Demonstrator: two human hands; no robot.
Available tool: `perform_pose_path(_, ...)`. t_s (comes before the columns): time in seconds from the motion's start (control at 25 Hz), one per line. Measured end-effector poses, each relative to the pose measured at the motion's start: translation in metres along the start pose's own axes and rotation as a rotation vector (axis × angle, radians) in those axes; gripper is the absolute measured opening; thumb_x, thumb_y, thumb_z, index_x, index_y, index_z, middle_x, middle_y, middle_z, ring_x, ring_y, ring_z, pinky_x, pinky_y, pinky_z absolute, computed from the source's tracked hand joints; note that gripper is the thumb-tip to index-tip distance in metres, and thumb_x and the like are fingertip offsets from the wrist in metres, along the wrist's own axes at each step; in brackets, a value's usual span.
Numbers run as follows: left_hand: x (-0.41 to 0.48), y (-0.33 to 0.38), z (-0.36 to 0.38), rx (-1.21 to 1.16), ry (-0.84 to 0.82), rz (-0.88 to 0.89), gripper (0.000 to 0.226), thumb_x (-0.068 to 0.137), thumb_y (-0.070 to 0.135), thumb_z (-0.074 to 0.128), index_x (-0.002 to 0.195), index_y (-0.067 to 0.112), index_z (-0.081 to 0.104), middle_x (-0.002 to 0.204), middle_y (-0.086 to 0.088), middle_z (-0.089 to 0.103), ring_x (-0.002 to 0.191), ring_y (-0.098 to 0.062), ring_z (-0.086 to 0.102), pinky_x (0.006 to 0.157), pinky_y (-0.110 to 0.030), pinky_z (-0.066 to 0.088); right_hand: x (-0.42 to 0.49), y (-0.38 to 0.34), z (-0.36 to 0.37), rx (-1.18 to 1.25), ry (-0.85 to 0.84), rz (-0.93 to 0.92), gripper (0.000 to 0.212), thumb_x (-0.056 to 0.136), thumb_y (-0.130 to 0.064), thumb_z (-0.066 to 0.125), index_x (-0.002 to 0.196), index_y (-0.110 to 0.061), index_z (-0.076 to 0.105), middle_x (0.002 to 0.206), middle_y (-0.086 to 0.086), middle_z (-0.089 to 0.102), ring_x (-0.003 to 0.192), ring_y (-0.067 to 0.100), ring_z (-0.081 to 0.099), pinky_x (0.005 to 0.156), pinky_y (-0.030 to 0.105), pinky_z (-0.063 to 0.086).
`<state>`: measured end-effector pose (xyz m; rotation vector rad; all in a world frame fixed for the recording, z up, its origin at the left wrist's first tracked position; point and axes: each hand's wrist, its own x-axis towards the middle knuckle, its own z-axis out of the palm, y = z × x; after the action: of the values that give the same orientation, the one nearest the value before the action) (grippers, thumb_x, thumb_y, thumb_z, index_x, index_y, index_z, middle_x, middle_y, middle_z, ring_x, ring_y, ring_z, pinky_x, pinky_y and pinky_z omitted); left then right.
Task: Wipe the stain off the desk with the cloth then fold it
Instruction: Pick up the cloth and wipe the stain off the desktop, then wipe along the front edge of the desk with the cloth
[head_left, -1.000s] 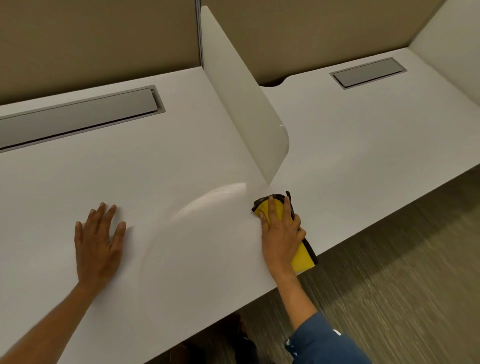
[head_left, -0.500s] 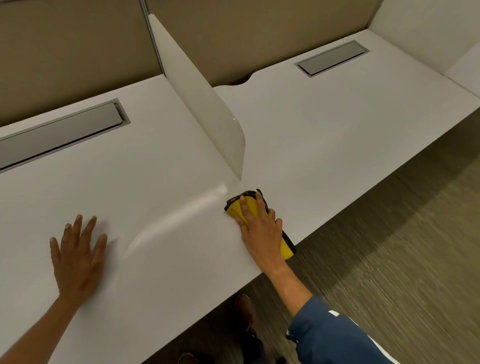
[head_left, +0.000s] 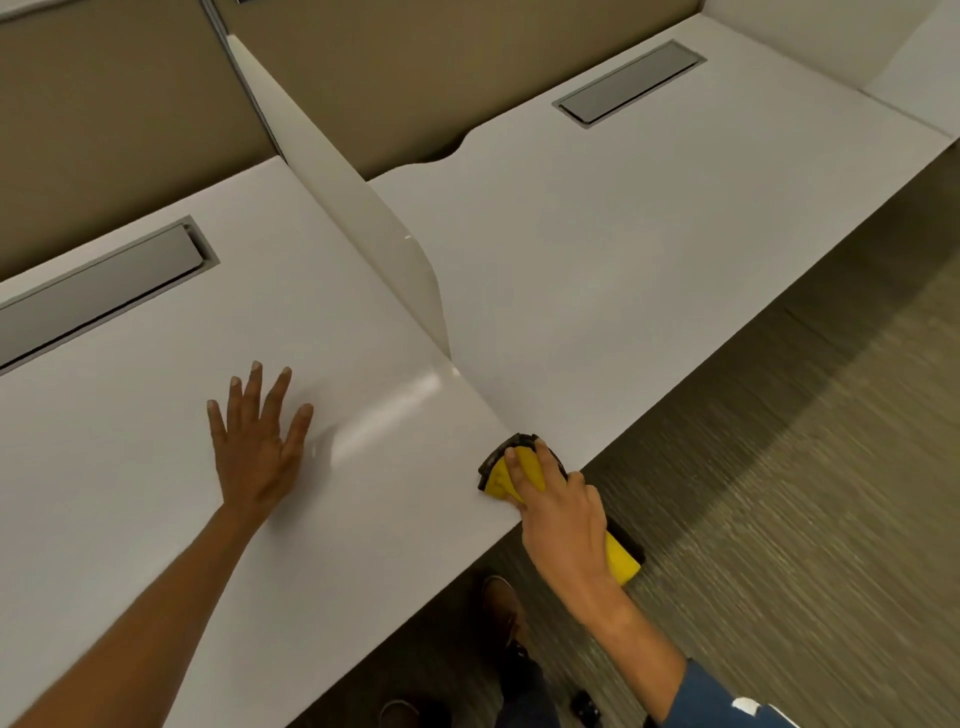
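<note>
A yellow cloth with a dark edge (head_left: 500, 475) lies at the front edge of the white desk (head_left: 156, 426), partly hanging past it over the floor. My right hand (head_left: 561, 509) presses down on the cloth with its fingers spread over it. My left hand (head_left: 257, 441) rests flat on the desk to the left, palm down, fingers apart, holding nothing. No stain shows on the desk; only a bright glare streak lies between the hands.
A white upright divider (head_left: 374, 228) stands between this desk and the neighbouring desk (head_left: 623, 234). Grey cable hatches (head_left: 104, 291) (head_left: 628, 83) sit at the back. Beige panels rise behind. Carpeted floor (head_left: 779, 519) and my shoe (head_left: 506, 605) show below the edge.
My right hand has slid the cloth back from the divider's foot to the desk's front edge. The left hand stays flat on the desk while the view swings.
</note>
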<state>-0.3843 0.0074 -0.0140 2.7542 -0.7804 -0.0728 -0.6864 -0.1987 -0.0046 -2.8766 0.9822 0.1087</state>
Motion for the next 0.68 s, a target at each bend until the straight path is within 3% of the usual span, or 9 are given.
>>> perform_pose_path(0.16, 0.024, 0.023, 0.009, 0.012, -0.054, 0.036, 0.074, 0.096, 0.068, 0.017, 0.160, 0.033, 0.023, 0.171, 0.000, 0.010, 0.159, -0.023, 0.001, 0.126, -0.047, -0.009, -0.028, 0.027, -0.012, 0.018, -0.177, -0.005, 0.070, 0.096, -0.027, 0.058, 0.156, -0.041, 0.024, 0.166, 0.004, 0.028, 0.095, 0.029, 0.062, 0.077, 0.039, 0.049)
perform_pose_path(0.32, 0.056, 0.040, 0.019, 0.040, -0.078, 0.067, 0.073, 0.096, 0.071, 0.017, 0.160, 0.035, 0.020, 0.172, 0.001, 0.008, 0.159, -0.022, 0.000, 0.122, -0.040, -0.016, -0.031, 0.075, -0.031, 0.164, -0.323, 0.086, 0.055, 0.103, -0.052, 0.037, 0.153, -0.054, 0.016, 0.166, -0.006, 0.025, 0.116, 0.031, 0.060, 0.091, 0.043, 0.052)
perform_pose_path(0.4, 0.073, 0.047, 0.023, 0.034, -0.093, 0.055, 0.075, 0.094, 0.074, 0.017, 0.159, 0.037, 0.020, 0.172, 0.002, 0.008, 0.159, -0.022, -0.001, 0.117, -0.029, -0.025, -0.014, 0.100, -0.037, 0.358, -0.327, 0.148, 0.052, 0.102, -0.057, 0.036, 0.151, -0.056, 0.020, 0.165, -0.011, 0.027, 0.129, 0.029, 0.054, 0.100, 0.043, 0.049)
perform_pose_path(0.48, 0.091, 0.054, 0.029, 0.033, -0.103, 0.046, 0.076, 0.093, 0.076, 0.018, 0.159, 0.038, 0.020, 0.172, 0.002, 0.008, 0.158, -0.022, 0.000, 0.110, -0.020, -0.030, 0.014, 0.117, -0.041, 0.695, -0.314, 0.196, 0.048, 0.100, -0.057, 0.043, 0.148, -0.055, 0.033, 0.157, -0.018, 0.038, 0.135, 0.016, 0.050, 0.107, 0.037, 0.044)
perform_pose_path(0.56, 0.108, 0.059, 0.034, 0.019, -0.114, 0.037, 0.075, 0.093, 0.077, 0.020, 0.158, 0.039, 0.020, 0.172, 0.003, 0.008, 0.158, -0.021, -0.001, 0.108, -0.016, -0.031, 0.053, 0.121, -0.042, 1.017, -0.347, 0.223, 0.042, 0.098, -0.055, 0.052, 0.139, -0.054, 0.047, 0.142, -0.026, 0.051, 0.126, 0.005, 0.055, 0.108, 0.033, 0.045)
perform_pose_path(0.68, 0.132, 0.068, 0.044, 0.019, -0.132, 0.027, 0.078, 0.092, 0.078, 0.019, 0.159, 0.038, 0.020, 0.172, 0.004, 0.007, 0.158, -0.020, -0.002, 0.111, -0.022, -0.027, 0.114, 0.118, -0.031, 1.193, -0.458, 0.186, 0.038, 0.094, -0.061, 0.055, 0.132, -0.058, 0.051, 0.128, -0.029, 0.057, 0.115, 0.005, 0.061, 0.098, 0.027, 0.051)
